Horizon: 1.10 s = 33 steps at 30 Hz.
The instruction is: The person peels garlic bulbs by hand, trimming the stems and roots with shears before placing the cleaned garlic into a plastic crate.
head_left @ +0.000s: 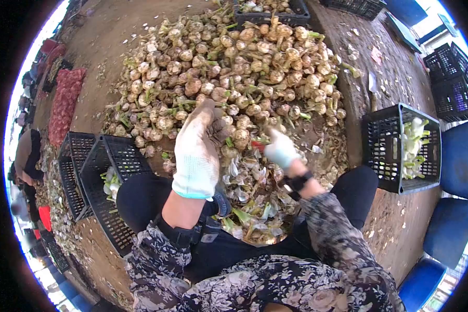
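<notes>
My left hand (198, 148), in a white glove with dirty fingers, is closed beside the front of a garlic heap (192, 73). A garlic bulb (241, 139) shows at its curled fingertips and appears to be held there; part of the grip is hidden. My right hand (281, 149), also gloved and blurred by motion, is closed around a small red tool (258, 146) just right of that bulb. The tool's working end cannot be made out. Below both hands, loose skins and cut stalks (249, 192) lie between my legs.
A black crate (382, 151) with trimmed garlic stands at my right. More black crates (106, 182) are by my left knee, one holding pale garlic. Another crate (273, 18) sits behind the heap. Red net sacks (66, 104) and a person (28, 156) are at far left; blue chairs (458, 161) line the right.
</notes>
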{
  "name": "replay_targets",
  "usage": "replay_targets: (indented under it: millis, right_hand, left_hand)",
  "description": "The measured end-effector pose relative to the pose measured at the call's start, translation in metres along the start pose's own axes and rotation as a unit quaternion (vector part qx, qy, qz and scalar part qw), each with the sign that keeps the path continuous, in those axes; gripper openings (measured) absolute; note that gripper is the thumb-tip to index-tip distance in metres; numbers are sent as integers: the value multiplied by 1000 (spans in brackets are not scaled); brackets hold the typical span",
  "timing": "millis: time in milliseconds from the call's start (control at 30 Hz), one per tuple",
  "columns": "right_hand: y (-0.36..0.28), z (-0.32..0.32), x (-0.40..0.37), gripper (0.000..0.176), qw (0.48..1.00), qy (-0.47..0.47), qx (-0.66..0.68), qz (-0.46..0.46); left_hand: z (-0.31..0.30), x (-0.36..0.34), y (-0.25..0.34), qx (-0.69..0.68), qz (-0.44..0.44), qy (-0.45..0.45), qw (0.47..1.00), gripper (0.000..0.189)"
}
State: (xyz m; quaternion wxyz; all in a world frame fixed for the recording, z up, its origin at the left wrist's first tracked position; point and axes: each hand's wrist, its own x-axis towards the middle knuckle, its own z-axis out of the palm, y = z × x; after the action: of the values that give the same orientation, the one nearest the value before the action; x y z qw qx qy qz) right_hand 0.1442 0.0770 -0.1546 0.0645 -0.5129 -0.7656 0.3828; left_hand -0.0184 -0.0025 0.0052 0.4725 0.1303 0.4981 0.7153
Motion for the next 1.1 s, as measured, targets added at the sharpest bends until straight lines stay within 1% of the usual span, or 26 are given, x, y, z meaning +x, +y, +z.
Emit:
replay_targets:
  millis: [33,67,100,133,167,233,267,300,367,433,467,500,567,633,667,700,733,767,800,833,867,900,967,1000,1033,1100]
  right_hand:
    - [-9,22,10,38,990,-15,-139,-2]
    - [-13,39,20,39,979,-56,-196,17]
    - [-13,53,28,41,962,-95,-254,36]
    - [-6,68,27,34,955,-57,-287,37]
    - [1,77,34,29,950,-93,-284,91]
    - [-11,55,32,27,969,-142,-187,80]
    - [-17,34,28,30,977,-159,-86,117]
    - [19,50,34,33,987,-137,39,76]
    - [-11,-3,0,34,979,-90,179,-45]
    - [-51,-65,-34,36,964,0,123,-237]
    - [-64,-87,-45,36,956,37,62,-285]
    - [-74,-106,-54,36,941,72,0,-331]
    - [-83,-136,-68,43,902,125,-125,-394]
    - [-70,-137,-67,51,903,179,20,-389]
    - [-63,-130,-68,55,924,161,232,-257]
    - [-57,-126,-73,60,886,131,430,-113]
    - [-58,-132,-84,70,863,44,501,-51]
    - [-45,-117,-84,65,790,-9,611,-54]
    - [-44,-105,-85,62,777,6,628,-38]
    - [-53,-98,-88,60,762,22,646,-17]
    - [-59,-102,-88,49,885,87,448,-89]
    - [-79,-98,-86,39,849,174,498,-25]
    - [-80,-99,-76,32,844,131,518,-58]
    - [-83,-101,-77,32,844,131,517,-60]
    - [-88,-105,-81,31,855,127,498,-72]
    - [-92,-110,-86,30,866,121,478,-83]
  left_hand:
    - [-3,-1,1,11,7,7,1000,30]
    - [-4,-2,3,33,14,9,999,31]
    - [-5,-3,4,16,13,13,1000,33]
    - [-4,-4,5,20,10,25,999,33]
    - [-3,-3,8,24,5,37,999,33]
    - [-8,-2,9,24,7,39,999,34]
    - [-11,0,8,33,17,32,999,35]
    - [-14,2,6,45,26,24,998,35]
    - [-24,9,-8,72,42,-7,996,40]
    - [-17,3,-14,140,-28,5,990,41]
    - [-21,1,-16,154,-74,-81,982,41]
    - [-3,-8,-3,126,-189,-126,966,46]
    - [-1,-14,-13,2,-256,-231,939,45]
    - [11,-21,-8,-21,-245,-226,943,47]
    - [13,-21,-9,11,-178,-241,954,49]
    - [15,-20,-11,42,-108,-253,960,52]
    - [18,-22,-12,29,-84,-250,964,61]
    - [21,-24,-11,118,-74,-236,962,63]
    - [21,-22,-19,213,50,-246,944,65]
    - [25,-22,-22,303,168,-251,904,67]
    - [26,-23,-20,361,262,-262,856,75]
    - [30,-27,-14,361,261,-264,855,75]
    - [36,-31,-5,443,310,-248,804,77]
    - [32,-28,-6,448,329,-246,794,79]
    - [29,-26,-7,448,330,-243,795,79]
    - [24,-24,-10,398,295,-266,827,79]
